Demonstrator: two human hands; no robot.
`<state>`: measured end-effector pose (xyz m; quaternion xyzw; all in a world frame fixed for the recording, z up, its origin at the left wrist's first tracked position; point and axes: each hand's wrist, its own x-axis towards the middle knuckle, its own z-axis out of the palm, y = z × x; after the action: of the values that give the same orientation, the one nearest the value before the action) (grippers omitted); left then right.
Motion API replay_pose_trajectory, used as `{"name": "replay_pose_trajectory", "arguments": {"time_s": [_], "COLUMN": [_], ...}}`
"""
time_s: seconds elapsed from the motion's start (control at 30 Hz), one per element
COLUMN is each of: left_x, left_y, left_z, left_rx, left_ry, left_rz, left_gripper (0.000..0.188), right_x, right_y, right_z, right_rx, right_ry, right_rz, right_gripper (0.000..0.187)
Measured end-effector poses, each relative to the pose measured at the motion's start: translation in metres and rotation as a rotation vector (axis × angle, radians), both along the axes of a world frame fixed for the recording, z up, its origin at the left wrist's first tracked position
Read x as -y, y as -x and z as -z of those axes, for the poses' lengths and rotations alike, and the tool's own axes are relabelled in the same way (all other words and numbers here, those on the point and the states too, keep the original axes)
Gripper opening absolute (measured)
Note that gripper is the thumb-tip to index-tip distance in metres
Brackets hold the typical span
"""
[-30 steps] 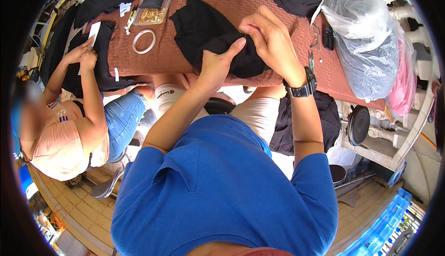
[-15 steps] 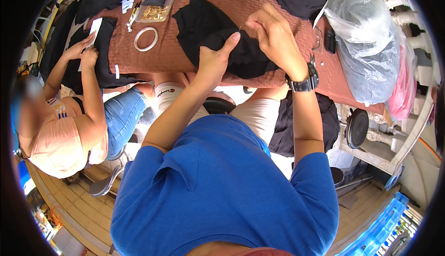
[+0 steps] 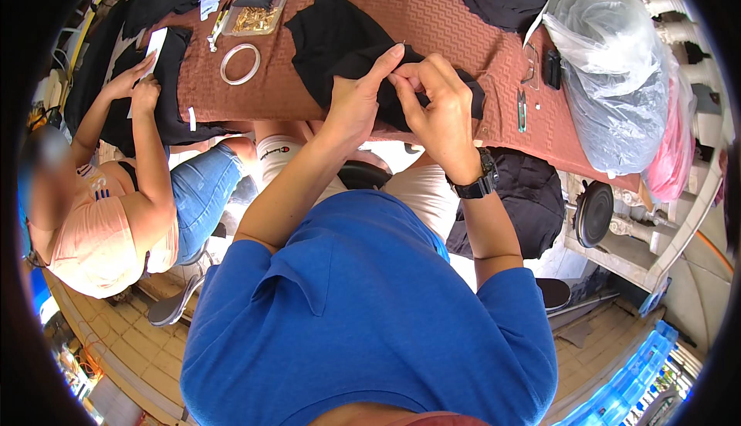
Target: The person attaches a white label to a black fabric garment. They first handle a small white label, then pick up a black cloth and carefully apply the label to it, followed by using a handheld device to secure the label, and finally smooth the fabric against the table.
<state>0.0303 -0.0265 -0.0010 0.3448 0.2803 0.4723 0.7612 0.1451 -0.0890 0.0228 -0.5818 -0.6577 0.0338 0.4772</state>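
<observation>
A black cloth piece (image 3: 340, 36) lies over the table's near edge, partly under both hands. My left hand (image 3: 355, 102) is closed on it, thumb on top and the other fingers hidden by the fabric. A tiny gold-coloured pin-like piece (image 3: 404, 42) shows at the left thumb tip. Close beside that thumb, my right hand (image 3: 440, 106) is closed in a pinch, its fingertips at the cloth. What sits between those fingertips is too small to make out.
A clear box (image 3: 284, 9) of small gold pieces, a white ring (image 3: 241, 64) and small green-handled snips (image 3: 522, 113) lie on the brown-covered table (image 3: 208, 102). Large plastic bags (image 3: 610, 79) stand at right. At left, another person's hands (image 3: 139, 86) hold a white strip on black cloth.
My right hand has come down and left, from raised above the cloth to beside my left thumb. This uncovers the snips. My left hand stays on the cloth.
</observation>
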Motion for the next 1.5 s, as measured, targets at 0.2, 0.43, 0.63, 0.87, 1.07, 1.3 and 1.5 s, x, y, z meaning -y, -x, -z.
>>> {"name": "replay_pose_trajectory", "arguments": {"time_s": [0.2, 0.43, 0.63, 0.87, 1.07, 1.3, 1.5], "left_x": [0.008, 0.001, 0.001, 0.0, 0.002, 0.003, 0.004], "left_y": [0.001, 0.004, 0.006, 0.005, 0.008, 0.016, 0.026], "left_z": [-0.013, -0.003, 0.001, 0.012, 0.005, 0.009, 0.013], "left_rx": [-0.014, -0.014, -0.116, -0.167, -0.262, -0.364, -0.423], "left_ry": [0.102, 0.129, -0.014, -0.064, -0.064, -0.144, -0.169], "left_rz": [0.001, 0.018, 0.077, 0.076, 0.081, 0.162, 0.159], "left_gripper": [0.012, 0.017, 0.021, 0.023, 0.025, 0.028, 0.03], "right_x": [-0.007, -0.016, -0.035, -0.047, -0.075, -0.092, -0.092], "right_y": [-0.005, -0.031, -0.059, -0.066, -0.1, -0.154, -0.185], "right_z": [0.001, -0.012, -0.007, 0.0, -0.019, -0.061, -0.069], "right_rx": [0.056, -0.224, -0.291, -0.294, -1.024, -0.861, -0.701], "right_ry": [-0.091, 0.155, 0.355, 0.29, 0.053, -0.099, -0.261], "right_rz": [0.054, -0.104, -0.308, -0.369, -0.385, -0.544, -0.29], "right_gripper": [0.02, 0.021, 0.02, 0.018, 0.014, 0.006, 0.007]}}
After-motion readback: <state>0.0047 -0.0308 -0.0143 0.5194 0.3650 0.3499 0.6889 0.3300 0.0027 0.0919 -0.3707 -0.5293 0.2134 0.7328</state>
